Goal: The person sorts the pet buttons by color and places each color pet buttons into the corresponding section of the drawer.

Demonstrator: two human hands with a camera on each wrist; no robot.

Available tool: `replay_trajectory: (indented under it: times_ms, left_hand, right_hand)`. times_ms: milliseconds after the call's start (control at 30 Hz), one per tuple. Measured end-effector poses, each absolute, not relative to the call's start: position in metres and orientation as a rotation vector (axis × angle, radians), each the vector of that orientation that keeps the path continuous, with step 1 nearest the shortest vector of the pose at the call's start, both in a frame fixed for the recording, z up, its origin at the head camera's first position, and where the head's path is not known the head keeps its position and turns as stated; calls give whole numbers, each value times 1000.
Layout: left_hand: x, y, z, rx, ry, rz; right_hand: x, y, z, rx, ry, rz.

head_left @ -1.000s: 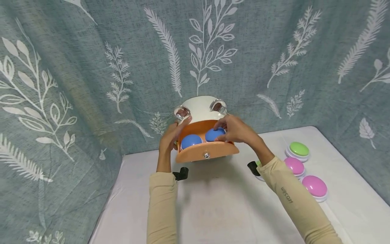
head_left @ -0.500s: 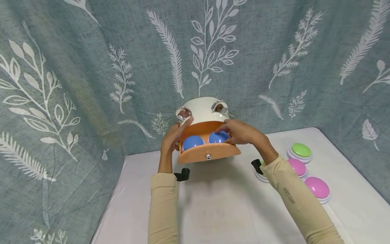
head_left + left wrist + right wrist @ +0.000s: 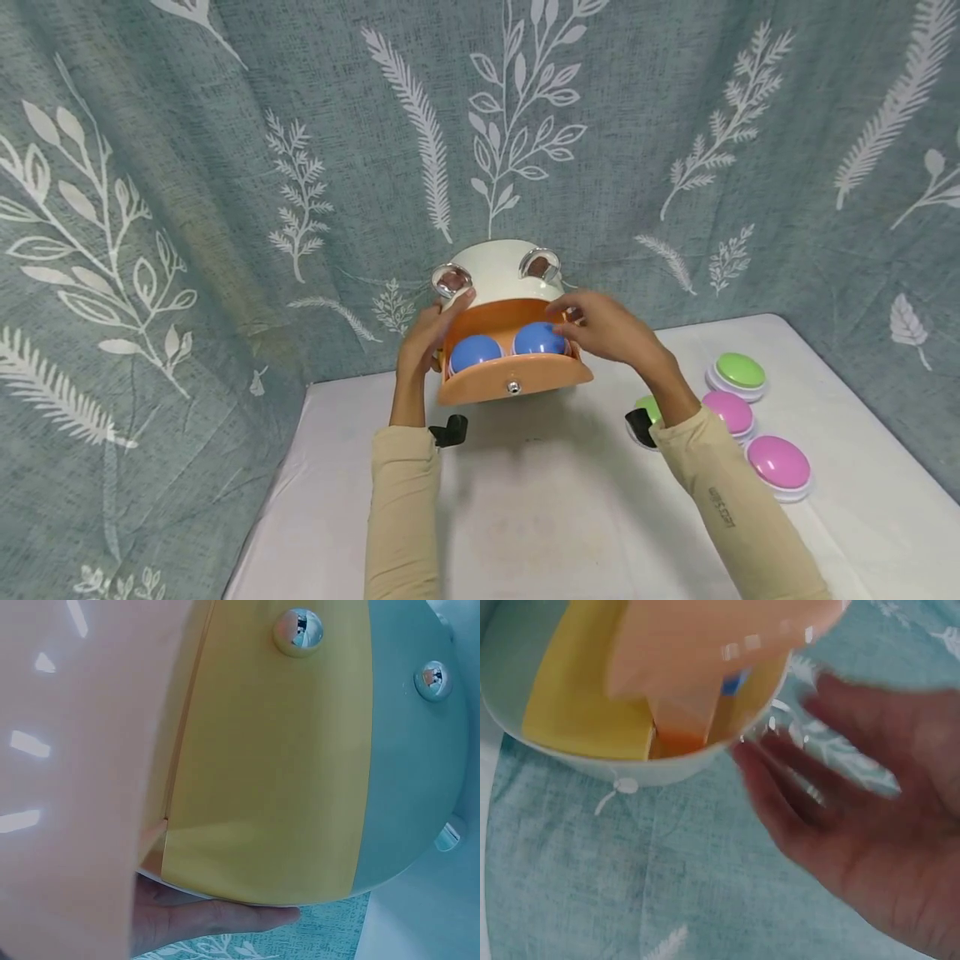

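Observation:
In the head view a rounded white drawer box [image 3: 501,265] with two silver ring-like fittings has its orange drawer [image 3: 516,379] pulled out. Two blue domed, white-rimmed discs, the left one [image 3: 475,351] and the right one [image 3: 534,339], sit side by side in it. My left hand [image 3: 425,337] grips the box's left side, thumb on the white shell. A yellow front [image 3: 270,772] and a green front [image 3: 409,757] with silver knobs show in the left wrist view. My right hand [image 3: 609,327] is beside the drawer's right end, fingers loosely bent and holding nothing.
On the table's right lie two pink domed discs, one nearer [image 3: 778,462] and one farther [image 3: 726,412]. A green disc [image 3: 738,370] is behind them; another green disc [image 3: 647,408] is partly hidden by my right wrist. A patterned curtain [image 3: 345,183] hangs behind the white table [image 3: 532,517].
My right hand has let go of the right blue disc and drawn back to the right. The disc stays in the drawer. My left hand still holds the box.

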State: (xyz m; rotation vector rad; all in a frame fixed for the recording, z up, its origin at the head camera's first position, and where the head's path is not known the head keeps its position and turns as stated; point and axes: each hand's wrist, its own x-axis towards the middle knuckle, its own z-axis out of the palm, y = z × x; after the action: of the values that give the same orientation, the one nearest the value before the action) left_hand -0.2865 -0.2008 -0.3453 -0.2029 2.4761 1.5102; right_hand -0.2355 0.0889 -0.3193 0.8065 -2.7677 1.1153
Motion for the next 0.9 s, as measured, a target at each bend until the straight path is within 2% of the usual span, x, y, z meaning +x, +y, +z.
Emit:
replay_trajectory:
  times_ms: [167, 267, 400, 633, 900]
  left_hand:
    - [-286, -200, -346, -219, 2472, 1517]
    - [-286, -200, -347, -214, 2469, 1529]
    - [-286, -198, -347, -216, 2465, 1542]
    - [-282, -197, -345, -189, 2460, 1580]
    - [-282, -200, -345, -211, 2473, 1568]
  right_hand:
    - [-194, 68, -340, 516, -2175, 1177]
    - [-167, 47, -356, 514, -1974, 1031]
    - [-146, 20, -378, 563, -2086, 807]
    - [-152, -8, -398, 556, -2203, 635]
    - [-168, -19, -398, 544, -2149, 631]
